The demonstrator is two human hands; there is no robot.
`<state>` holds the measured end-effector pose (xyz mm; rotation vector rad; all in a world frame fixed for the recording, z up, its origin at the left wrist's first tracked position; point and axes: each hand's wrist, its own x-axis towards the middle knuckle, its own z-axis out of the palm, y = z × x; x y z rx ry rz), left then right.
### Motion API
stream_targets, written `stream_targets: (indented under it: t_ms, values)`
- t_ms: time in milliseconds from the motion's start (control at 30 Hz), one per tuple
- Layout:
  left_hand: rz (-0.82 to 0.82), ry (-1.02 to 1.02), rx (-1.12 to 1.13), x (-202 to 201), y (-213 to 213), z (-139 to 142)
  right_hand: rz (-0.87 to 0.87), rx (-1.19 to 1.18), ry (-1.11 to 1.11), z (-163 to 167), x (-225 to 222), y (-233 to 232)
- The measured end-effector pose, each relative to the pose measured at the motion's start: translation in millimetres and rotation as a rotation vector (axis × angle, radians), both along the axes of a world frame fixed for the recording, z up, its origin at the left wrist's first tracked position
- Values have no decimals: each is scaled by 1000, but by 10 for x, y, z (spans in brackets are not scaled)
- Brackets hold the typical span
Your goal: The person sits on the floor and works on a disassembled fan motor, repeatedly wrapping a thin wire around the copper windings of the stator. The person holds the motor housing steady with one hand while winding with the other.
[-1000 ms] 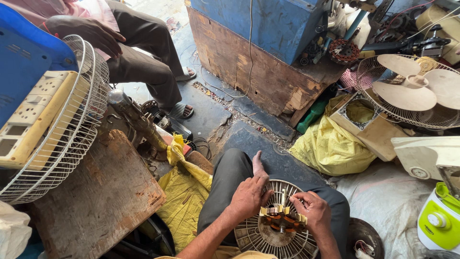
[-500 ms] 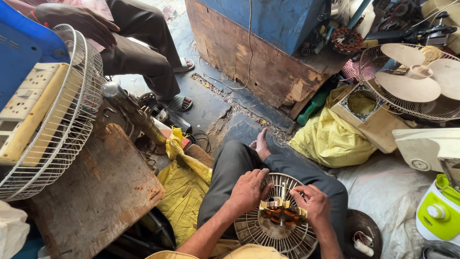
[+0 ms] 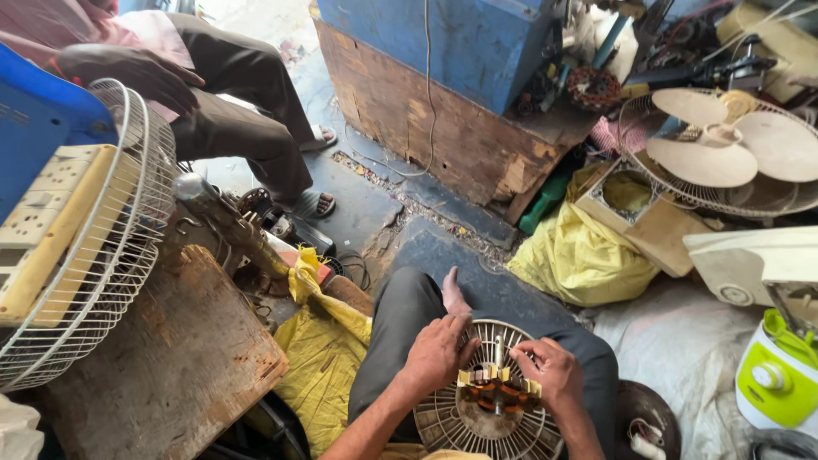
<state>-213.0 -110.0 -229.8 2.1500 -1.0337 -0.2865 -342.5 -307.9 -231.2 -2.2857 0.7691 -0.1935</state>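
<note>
At the bottom centre of the frame a round fan guard (image 3: 477, 417) lies flat on the person's lap, and on its hub sits a small motor stator (image 3: 497, 390) — copper-brown windings ringed by pale yellowish tabs. A thin metal shaft (image 3: 498, 351) stands up from the middle, so the long axis of the piece points roughly toward the camera, upright from the grille.

The left hand (image 3: 436, 356) comes in from the lower left and rests on the guard's rim beside the stator, fingers curled narrow, thumb toward the shaft. The right hand (image 3: 552, 373) comes in from the lower right and pinches at the stator's right edge, its fingertips closed on the tabs. Both hands are about equally close; the stator lies between them, just below the fingertips of each — whether the left hand actually grips it I cannot tell.

The person sits on a dark floor with knees up and a bare foot (image 3: 453, 294) just above the guard. To the left lie a yellow sack (image 3: 328, 349), a rusty board (image 3: 162, 366) and a white fan cage (image 3: 102, 255). Another person sits in the upper left. At upper centre a blue box (image 3: 460, 43) sits on a wooden crate (image 3: 426, 128); at right, a fan with cream blades (image 3: 724, 145).
</note>
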Motion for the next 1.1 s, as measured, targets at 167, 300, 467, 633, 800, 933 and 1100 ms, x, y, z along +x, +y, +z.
stream_targets:
  t_ms: [167, 300, 467, 633, 800, 933, 1100]
  values:
    - [-2, 7, 6, 15, -19, -9, -5, 15, 18, -23, 8, -19]
    - [11, -2, 4, 8, -19, -24, 5, 17, -57, -29, 0, -24]
    - [-5, 16, 12, 12, -12, -16, 11, 18, -21, -47, -3, -24]
    - [5, 41, 40, 8, -4, 1, 11, 50, -32, -58, -7, -32]
    - [0, 68, 49, 12, -6, -9, 23, 46, -38, -77, -2, -52]
    - [-10, 74, 92, 25, -20, -16, 15, 28, -15, -95, 6, -68]
    - [-3, 30, 70, 28, -20, -30, 22, 43, -41, -101, 4, -72]
